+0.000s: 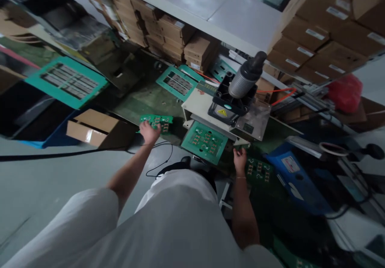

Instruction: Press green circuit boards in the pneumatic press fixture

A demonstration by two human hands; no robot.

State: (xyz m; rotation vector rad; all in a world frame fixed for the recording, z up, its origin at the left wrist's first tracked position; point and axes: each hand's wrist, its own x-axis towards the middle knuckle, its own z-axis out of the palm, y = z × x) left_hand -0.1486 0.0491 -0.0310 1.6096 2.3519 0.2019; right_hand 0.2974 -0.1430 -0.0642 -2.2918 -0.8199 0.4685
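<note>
My left hand [149, 133] is on a green circuit board [165, 120] at the left, its thumb and fingers gripping the near part. My right hand [240, 160] is at the front right corner of a bench press [233, 99], fingers curled together; what they hold or press is too small to tell. Between my hands, another green circuit board [204, 143] with copper-coloured pads lies on the press bed, partly under the upper plate. Just right of my right wrist lie more circuit boards [258, 170], in shadow.
Green slotted frames [67, 81] [176, 83] lie left and behind. An open cardboard box [90, 128] stands at the left bench edge. A blue machine [296, 180] is at the right. Stacked cartons [319, 39] rise behind; an orange air hose [282, 93] runs behind the press.
</note>
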